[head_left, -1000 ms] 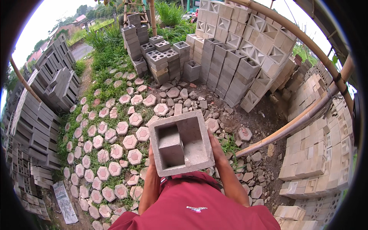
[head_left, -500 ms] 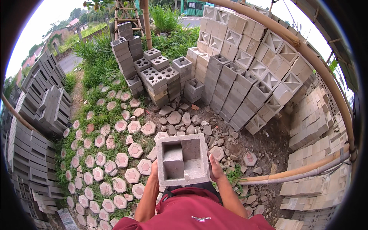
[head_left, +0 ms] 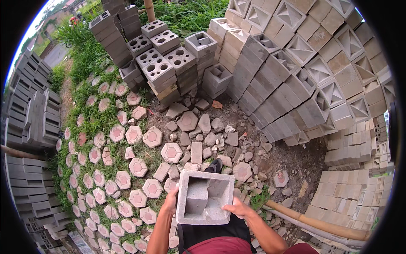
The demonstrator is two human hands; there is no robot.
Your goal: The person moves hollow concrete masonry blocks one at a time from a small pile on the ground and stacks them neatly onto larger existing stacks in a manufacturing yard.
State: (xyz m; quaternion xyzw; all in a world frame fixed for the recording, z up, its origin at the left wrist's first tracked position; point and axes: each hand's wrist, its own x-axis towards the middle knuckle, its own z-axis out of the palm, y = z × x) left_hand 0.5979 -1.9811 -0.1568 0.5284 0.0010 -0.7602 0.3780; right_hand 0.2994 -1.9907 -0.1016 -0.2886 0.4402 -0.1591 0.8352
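A square grey concrete ventilation block point(head_left: 183, 197), with stepped inner recesses, is held in front of my body between both hands. My left hand point(head_left: 170, 198) presses on its left side, the fingers partly hidden behind it. On the right side, my right hand point(head_left: 237, 207) grips the block, its thumb over the front rim by the lower right recess. Below the block a dark shoe point(head_left: 215, 165) shows on the rubble.
Hexagonal pavers point(head_left: 138, 167) lie in grass to the left, with loose stones point(head_left: 204, 123) ahead. Stacked round-holed blocks point(head_left: 158, 70) and a tall wall of ventilation blocks point(head_left: 292, 84) stand beyond. A bamboo pole point(head_left: 317, 222) crosses at lower right; more blocks point(head_left: 34, 178) line the left.
The view has tipped down and moved nearer the stacks. The block is still in both hands, now tilted slightly, and my right thumb has come over its front rim. A shoe has appeared.
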